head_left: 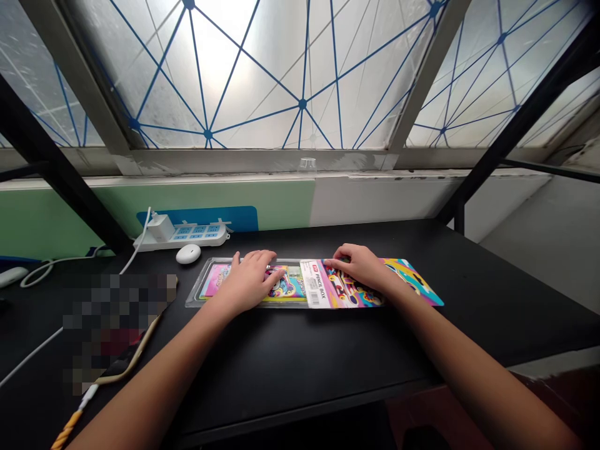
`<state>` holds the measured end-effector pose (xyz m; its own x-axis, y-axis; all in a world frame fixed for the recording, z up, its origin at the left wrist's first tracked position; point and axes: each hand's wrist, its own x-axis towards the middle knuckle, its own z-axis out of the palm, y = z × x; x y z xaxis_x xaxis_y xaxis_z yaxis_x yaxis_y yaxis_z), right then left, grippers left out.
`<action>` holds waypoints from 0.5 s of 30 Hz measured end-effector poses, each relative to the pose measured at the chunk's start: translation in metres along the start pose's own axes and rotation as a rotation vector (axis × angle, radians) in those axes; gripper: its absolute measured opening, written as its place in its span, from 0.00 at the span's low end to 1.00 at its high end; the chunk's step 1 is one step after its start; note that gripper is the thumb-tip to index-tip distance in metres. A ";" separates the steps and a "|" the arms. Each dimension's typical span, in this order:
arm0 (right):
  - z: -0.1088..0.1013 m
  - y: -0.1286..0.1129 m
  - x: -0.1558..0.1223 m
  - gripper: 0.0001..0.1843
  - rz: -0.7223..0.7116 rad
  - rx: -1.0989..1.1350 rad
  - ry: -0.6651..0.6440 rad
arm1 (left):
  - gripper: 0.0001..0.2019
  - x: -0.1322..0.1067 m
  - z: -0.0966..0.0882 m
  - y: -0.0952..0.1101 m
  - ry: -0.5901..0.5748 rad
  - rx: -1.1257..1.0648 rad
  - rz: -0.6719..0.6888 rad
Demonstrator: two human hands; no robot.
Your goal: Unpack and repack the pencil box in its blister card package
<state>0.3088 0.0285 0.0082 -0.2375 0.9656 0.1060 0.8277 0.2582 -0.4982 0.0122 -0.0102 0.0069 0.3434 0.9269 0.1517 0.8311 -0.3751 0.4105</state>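
A clear plastic tray (pixel 194 294) lies on the desk with a bright, cartoon-printed pencil box (pixel 285 286) and a pink piece (pixel 214 280) in it. My left hand (pixel 250 278) rests over the tray, thumb and fingers apart, hiding part of what lies beneath. To the right, a colourful cardboard backing (pixel 412 275) marked "PENCIL BOX" lies flat, its white barcode end meeting the tray. On its upper edge sits my right hand (pixel 359 262), with bent fingers closed at the card; the fingertips are partly hidden.
A white power strip (pixel 201 235) with a plugged-in charger (pixel 160 227) stands along the wall, near a round white case (pixel 188 254). At left lie a blurred-out object (pixel 119 319) and a cable (pixel 134 359). Black frame bars (pixel 510 134) slant beside the window.
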 end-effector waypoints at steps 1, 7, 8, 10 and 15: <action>0.004 -0.005 0.000 0.21 -0.016 -0.001 0.001 | 0.19 0.000 0.001 0.006 0.006 -0.038 -0.011; 0.018 -0.026 -0.002 0.20 -0.075 0.017 -0.021 | 0.21 -0.005 0.006 0.044 0.037 -0.353 -0.009; 0.017 -0.026 -0.003 0.20 -0.075 0.026 -0.030 | 0.21 -0.006 0.004 0.045 0.039 -0.417 -0.010; 0.015 -0.025 -0.004 0.21 -0.057 0.052 -0.061 | 0.21 -0.004 -0.002 0.040 0.057 -0.553 -0.023; -0.001 -0.011 -0.006 0.23 0.024 0.053 -0.129 | 0.19 0.006 -0.021 -0.003 0.232 -0.612 -0.061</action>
<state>0.3018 0.0199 0.0144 -0.2839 0.9587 -0.0166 0.8070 0.2295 -0.5441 0.0028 -0.0038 0.0255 0.1430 0.9511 0.2738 0.4236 -0.3089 0.8516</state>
